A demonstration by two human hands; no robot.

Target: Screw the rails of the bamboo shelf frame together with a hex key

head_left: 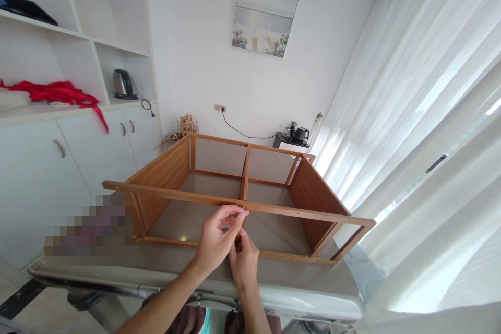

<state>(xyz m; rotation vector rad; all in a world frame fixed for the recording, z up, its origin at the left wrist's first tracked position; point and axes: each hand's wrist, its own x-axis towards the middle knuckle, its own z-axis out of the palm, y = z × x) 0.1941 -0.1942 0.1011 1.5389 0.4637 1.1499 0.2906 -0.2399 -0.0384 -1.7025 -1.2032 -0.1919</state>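
A wooden shelf frame (168,194) lies on its side across the table, with slatted panels at both ends and a divider (245,172) in the middle. My left hand (217,237) is closed in a pinch at the front upper rail, where the divider meets it. Between its fingertips a tiny screw (243,207) stands at the rail; its lower part is hidden. Just below and to the right, my right hand (246,263) is closed under the rail, close to the left fingers. Whatever it holds, if anything, is hidden.
The grey table (180,269) has a rounded front edge close to my body. A blurred patch (92,229) covers its left end. White cabinets with a kettle (124,84) and red cloth (58,93) stand left. Curtains (391,88) hang right; a black appliance (300,134) sits behind.
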